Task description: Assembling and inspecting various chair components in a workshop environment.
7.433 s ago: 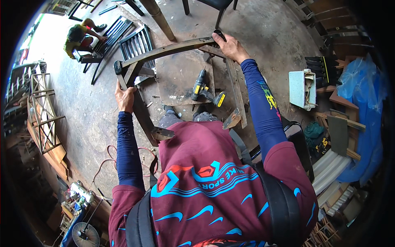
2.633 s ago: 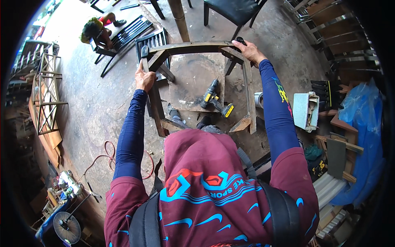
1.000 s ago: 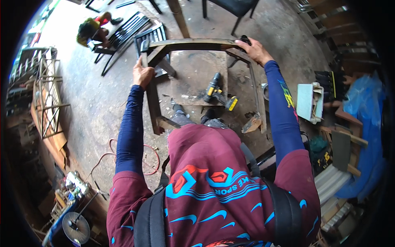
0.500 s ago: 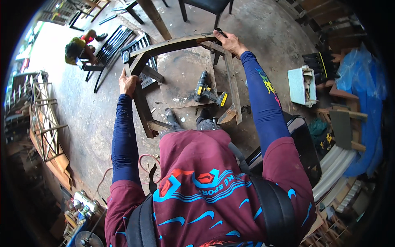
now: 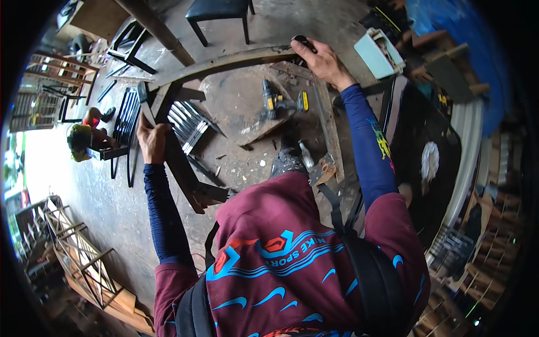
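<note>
Both my hands hold a worn wooden chair frame (image 5: 224, 62) in front of my body, its curved rail across the far side and its legs toward me. My left hand (image 5: 152, 140) is closed round the frame's left corner. On the right, my right hand (image 5: 327, 63) grips the far corner, with a small black thing (image 5: 303, 41) by its thumb that I cannot make out. Through the frame's opening a yellow and black cordless drill (image 5: 273, 103) shows, lying on a brown board (image 5: 227, 109) on the floor.
To the left a person (image 5: 87, 137) crouches by a black slatted chair (image 5: 128, 118). A black-seated stool (image 5: 218, 12) and a post (image 5: 157, 32) are ahead. At right are a light blue box (image 5: 379, 53) and a large black panel (image 5: 429, 137). A metal rack (image 5: 78, 241) lies at left.
My view has swung to the right, so the surroundings have shifted left at the far side and upward on the right. The wooden frame stays held in both hands and has turned along with me.
</note>
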`<state>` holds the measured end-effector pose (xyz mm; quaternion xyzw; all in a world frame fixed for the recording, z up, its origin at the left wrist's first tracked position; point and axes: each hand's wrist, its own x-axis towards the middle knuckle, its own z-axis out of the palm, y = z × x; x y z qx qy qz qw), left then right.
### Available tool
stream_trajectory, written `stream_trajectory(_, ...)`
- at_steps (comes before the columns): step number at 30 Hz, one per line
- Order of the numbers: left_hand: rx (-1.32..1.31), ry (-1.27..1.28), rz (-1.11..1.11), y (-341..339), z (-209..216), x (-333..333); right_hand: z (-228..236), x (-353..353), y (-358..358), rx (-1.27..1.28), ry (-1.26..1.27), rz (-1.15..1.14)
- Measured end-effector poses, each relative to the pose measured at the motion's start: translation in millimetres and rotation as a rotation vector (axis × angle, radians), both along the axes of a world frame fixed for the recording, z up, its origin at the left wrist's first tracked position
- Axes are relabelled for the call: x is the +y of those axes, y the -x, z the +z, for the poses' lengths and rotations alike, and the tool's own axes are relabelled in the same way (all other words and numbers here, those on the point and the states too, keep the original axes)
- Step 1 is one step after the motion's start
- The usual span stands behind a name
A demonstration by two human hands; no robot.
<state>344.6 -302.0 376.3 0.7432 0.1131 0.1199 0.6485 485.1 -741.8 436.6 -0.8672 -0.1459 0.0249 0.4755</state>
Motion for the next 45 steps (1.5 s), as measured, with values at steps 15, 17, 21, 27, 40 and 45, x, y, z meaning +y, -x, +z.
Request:
stream_trajectory(15,0.208,-0.275,-0.201,193.5,28.8,112.2,-58.5,88.6,287.3,0.536,-0.254,-0.265)
stream_trajectory(17,0.339,-0.317,-0.268,207.1,18.8,113.9,-99.5,82.7,303.7,0.69,-0.255,-0.267)
stream_trajectory(21,0.56,-0.329,-0.348,234.5,2.6,103.0,-156.0,77.2,345.8,0.804,-0.245,-0.212)
stream_trajectory(27,0.649,-0.379,-0.413,265.9,-44.4,90.3,-208.0,78.8,423.1,1.105,-0.338,-0.243)
stream_trajectory(40,0.921,-0.417,-0.607,232.1,-210.4,152.6,-362.5,133.2,461.3,1.295,-0.334,-0.35)
stream_trajectory(45,1.065,-0.322,-0.568,217.1,-283.6,184.3,-415.1,184.9,456.3,1.288,-0.235,-0.435)
